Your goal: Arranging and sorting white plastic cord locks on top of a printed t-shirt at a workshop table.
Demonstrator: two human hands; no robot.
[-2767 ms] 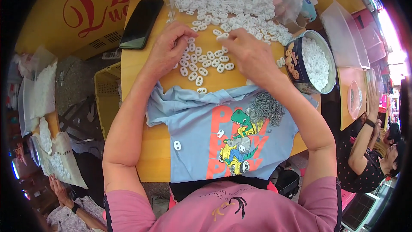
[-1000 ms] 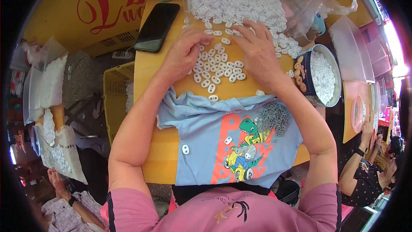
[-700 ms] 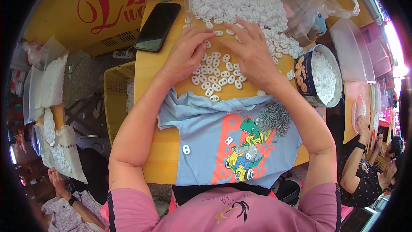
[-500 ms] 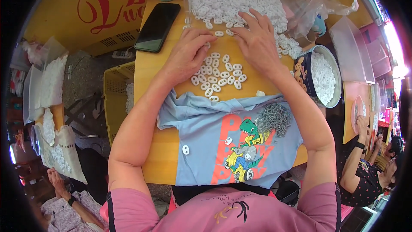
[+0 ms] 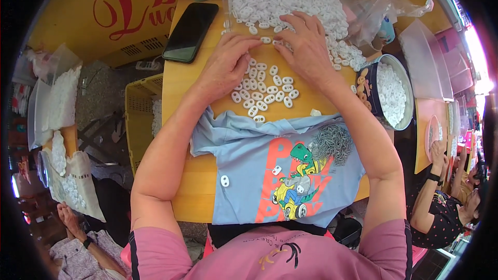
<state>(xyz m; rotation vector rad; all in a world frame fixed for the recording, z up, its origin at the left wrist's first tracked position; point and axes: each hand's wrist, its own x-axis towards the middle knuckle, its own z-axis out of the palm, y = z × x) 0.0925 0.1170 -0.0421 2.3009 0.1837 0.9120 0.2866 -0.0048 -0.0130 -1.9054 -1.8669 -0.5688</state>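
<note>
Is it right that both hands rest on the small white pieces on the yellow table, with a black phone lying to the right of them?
Not quite. The head view shows the left hand and right hand on the small white pieces on the yellow table, but the black phone lies to their left, not right.

White plastic pieces [image 5: 262,91] lie on a yellow table [image 5: 194,80]; the light-blue shirt [image 5: 259,171] bears a green dinosaur print.

a black phone [image 5: 190,32] is lying on the yellow table [image 5: 194,186]. a blue shirt [image 5: 270,168] is holding a pile of pins [image 5: 332,142]. a yellow crate [image 5: 140,114] is sitting below.
</note>
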